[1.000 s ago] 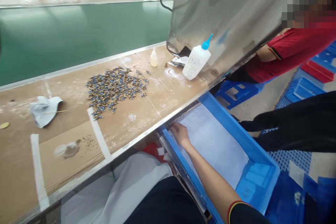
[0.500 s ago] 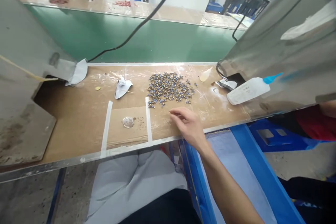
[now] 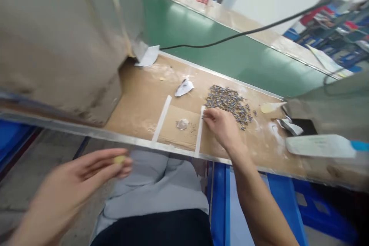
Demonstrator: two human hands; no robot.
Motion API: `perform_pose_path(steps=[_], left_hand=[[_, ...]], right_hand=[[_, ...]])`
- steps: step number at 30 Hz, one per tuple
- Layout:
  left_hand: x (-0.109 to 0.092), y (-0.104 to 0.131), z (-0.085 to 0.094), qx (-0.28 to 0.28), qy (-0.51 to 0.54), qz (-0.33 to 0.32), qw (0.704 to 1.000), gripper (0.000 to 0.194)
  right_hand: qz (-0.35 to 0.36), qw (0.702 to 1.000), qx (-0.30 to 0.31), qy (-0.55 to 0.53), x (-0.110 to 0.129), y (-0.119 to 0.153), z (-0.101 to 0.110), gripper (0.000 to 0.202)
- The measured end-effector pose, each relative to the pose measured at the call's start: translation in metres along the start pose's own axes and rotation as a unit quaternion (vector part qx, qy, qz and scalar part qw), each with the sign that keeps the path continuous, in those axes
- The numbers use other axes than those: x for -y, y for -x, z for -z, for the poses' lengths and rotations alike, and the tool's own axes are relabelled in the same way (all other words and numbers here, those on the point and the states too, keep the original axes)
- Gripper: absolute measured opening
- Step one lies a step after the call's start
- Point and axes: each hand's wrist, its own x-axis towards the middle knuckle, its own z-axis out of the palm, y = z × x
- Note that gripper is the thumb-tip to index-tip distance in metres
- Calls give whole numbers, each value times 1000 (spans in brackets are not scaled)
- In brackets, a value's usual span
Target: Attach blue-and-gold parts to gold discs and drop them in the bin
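One brown bench [image 3: 133,109] adjoins a green strip [image 3: 180,21]; left grip [image 3: 82,178] pinches yellow piece [image 3: 118,159], right grip [image 3: 225,127] unclear.

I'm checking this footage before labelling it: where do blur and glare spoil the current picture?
Head view: the left hand is blurred, softening the yellow piece in its grip; head view: the right hand is too soft to show whether it pinches anything; head view: the small parts merge into speckles, and pale glare patches lie on the green surface.
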Motion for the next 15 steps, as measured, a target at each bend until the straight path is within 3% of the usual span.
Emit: perform_pose_path(steps=[3, 8, 11, 15], left_hand=[[4, -9, -21, 69, 129, -15, 989, 48], [-8, -24, -50, 70, 122, -84, 986, 31], [-10, -30, -58, 86, 144, -88, 982, 26], [-7, -44, -67, 119, 203, -85, 968, 20]], right_hand=[[24, 999, 29, -12, -5, 2, 4, 20], [27, 998, 53, -31, -10, 17, 10, 13], [1, 998, 33, -44, -7, 28, 9, 11], [-56, 984, -25, -168, 2, 40, 2, 22]])
